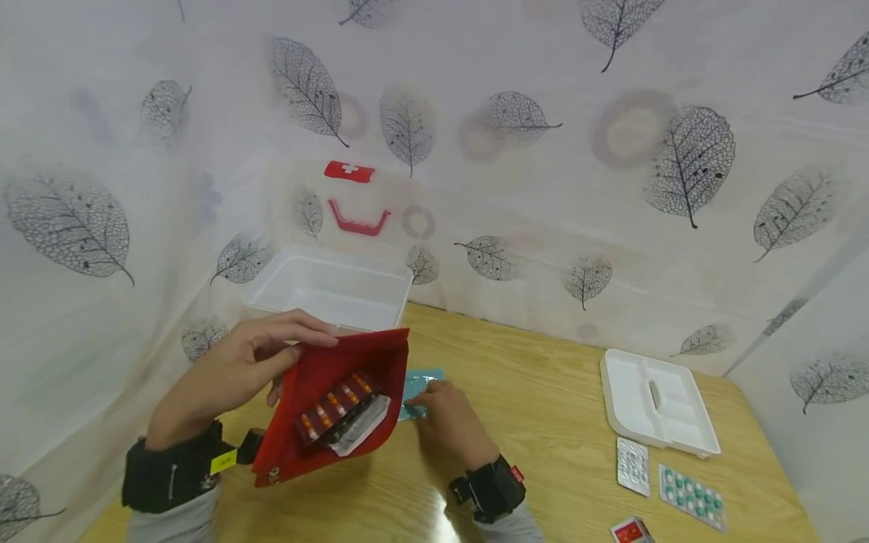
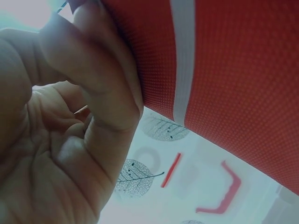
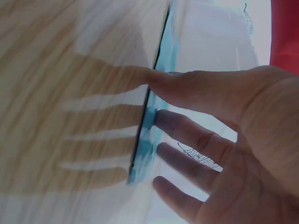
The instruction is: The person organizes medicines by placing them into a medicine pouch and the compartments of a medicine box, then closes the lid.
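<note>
My left hand grips the upper left edge of a red pouch, thumb and fingers pinching its fabric. The pouch is tilted with its mouth gaping toward me. Inside lie a blister pack of orange capsules and a silvery blister pack. In the left wrist view a pale stripe runs across the red fabric. Just right of the pouch, a flat teal packet lies on the table, partly hidden. My right hand touches it, thumb at one edge and fingers spread over its surface.
Behind the pouch stands a translucent white box. A white divided tray sits at the right. Near it lie a silver blister pack, a green-and-white capsule pack and a small red-and-white box. A leaf-print curtain surrounds the table.
</note>
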Available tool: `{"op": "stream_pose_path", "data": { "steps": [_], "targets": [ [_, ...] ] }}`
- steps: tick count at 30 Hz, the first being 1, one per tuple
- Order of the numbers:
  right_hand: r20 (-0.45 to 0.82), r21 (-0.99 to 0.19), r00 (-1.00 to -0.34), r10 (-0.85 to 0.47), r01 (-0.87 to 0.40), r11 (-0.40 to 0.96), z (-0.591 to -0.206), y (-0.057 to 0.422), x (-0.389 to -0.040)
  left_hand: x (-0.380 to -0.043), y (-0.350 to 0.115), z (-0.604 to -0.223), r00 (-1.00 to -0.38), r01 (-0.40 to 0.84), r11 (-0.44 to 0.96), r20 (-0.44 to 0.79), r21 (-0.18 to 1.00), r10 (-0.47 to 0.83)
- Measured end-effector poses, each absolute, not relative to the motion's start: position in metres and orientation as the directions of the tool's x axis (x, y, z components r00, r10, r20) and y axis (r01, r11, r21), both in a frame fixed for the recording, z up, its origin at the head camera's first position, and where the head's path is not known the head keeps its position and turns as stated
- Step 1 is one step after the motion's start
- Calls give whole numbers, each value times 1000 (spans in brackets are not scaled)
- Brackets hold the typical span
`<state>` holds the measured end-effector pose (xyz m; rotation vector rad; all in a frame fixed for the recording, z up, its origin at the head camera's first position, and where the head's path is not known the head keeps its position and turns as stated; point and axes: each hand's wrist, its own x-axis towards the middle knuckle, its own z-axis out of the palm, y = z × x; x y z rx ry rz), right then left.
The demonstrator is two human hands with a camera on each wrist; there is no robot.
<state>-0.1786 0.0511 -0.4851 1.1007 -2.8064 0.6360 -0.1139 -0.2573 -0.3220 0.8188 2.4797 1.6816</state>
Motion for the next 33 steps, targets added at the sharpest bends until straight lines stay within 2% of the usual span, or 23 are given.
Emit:
{"op": "stream_pose_path", "data": {
  "steps": [7, 17, 24, 33],
  "targets": [
    [192, -387, -735, -650, -665, 638, -482, 53, -178, -115, -254, -322, -852, 412, 273, 261, 869, 454],
    [192, -401, -751, -632, -647, 648, -480, 53, -178, -115, -252, -322, -871, 386, 315, 231, 867, 433],
    [231, -362, -737, -635, -671, 647, -485, 56, -180, -112, -254, -325, -878, 385, 332, 231, 861, 419],
    [204, -388, -756, -622, -645, 658, -462, 73, -184, -116, -253, -324, -870, 396, 317, 242, 861, 430]
  ]
}}
